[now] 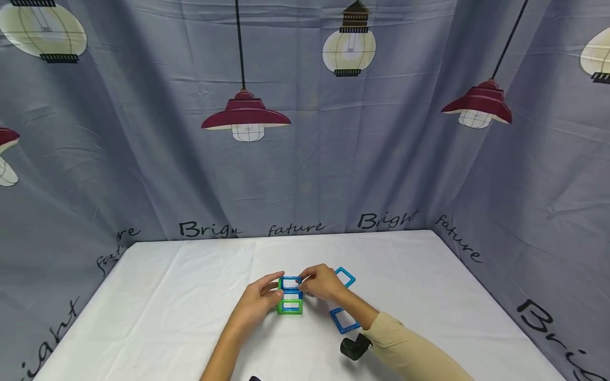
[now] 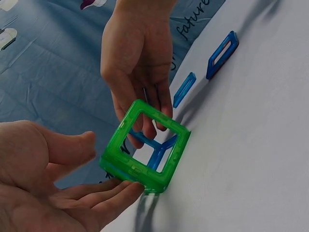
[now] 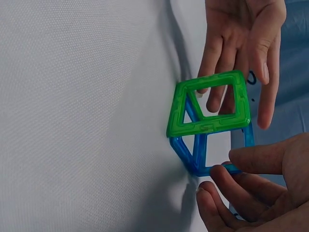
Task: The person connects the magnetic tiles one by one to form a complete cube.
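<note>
A small box-like build of square magnetic tiles stands on the white table. Its near face is a green tile (image 3: 244, 104), and blue tiles (image 3: 200, 152) form parts behind it. My left hand (image 1: 257, 301) is at the left side; its straight fingers touch the green side in the left wrist view, with the thumb held apart. On the other side my right hand (image 1: 324, 283) pinches the edge of a blue tile between thumb and fingers, as the right wrist view shows. The fingertips partly hide that edge.
Two loose blue tiles lie to the right: a lighter one (image 1: 351, 282) behind my right hand and a darker one (image 1: 335, 321) under the forearm. A black wrist camera (image 1: 355, 347) sits by the right sleeve. Grey printed curtain (image 1: 305, 180) surrounds the white table (image 1: 190, 296).
</note>
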A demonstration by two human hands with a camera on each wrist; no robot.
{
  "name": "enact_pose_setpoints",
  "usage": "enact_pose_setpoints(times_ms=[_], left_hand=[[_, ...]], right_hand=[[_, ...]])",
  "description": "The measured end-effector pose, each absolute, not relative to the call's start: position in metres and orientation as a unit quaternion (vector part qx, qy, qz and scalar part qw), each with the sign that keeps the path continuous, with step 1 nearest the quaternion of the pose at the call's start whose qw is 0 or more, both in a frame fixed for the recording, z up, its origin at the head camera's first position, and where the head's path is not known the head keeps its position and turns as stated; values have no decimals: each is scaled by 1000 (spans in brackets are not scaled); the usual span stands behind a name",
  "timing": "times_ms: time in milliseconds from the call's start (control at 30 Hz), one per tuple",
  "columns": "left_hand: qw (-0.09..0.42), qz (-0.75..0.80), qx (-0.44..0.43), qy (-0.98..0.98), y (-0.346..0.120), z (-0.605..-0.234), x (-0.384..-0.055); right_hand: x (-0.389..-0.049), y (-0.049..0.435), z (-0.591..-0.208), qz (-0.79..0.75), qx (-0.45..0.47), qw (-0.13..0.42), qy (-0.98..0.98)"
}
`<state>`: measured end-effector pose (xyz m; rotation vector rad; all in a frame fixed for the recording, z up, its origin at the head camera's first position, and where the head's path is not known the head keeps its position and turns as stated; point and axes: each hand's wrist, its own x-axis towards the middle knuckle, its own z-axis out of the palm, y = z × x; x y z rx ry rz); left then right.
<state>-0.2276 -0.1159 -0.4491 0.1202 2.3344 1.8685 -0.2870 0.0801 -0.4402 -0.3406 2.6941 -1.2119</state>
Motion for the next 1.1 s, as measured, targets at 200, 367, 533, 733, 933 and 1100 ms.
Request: enact_pose_setpoints(times_ms=[200,367,533,733,933,1100], left_hand=[[78,642,59,761,-118,-452,-230],[69,638,50,765,-118,-454,-232],[69,634,43,769,-118,-456,-233],[71,631,35,772,-119,-460,-233],[74,638,43,765,-121,-462,-234],[80,647,45,757,-122,-463,-233]], right_hand=[[-287,81,-439,-405,-113,91,903],[-288,80,-439,-407,-113,93,902],[-287,82,-438,-407,-115,97,901],[-284,92,-433,-394,-119,86,907],[-277,118,-426,-373,-105,66,919],[-270,143,-424,-359,-98,82,925]])
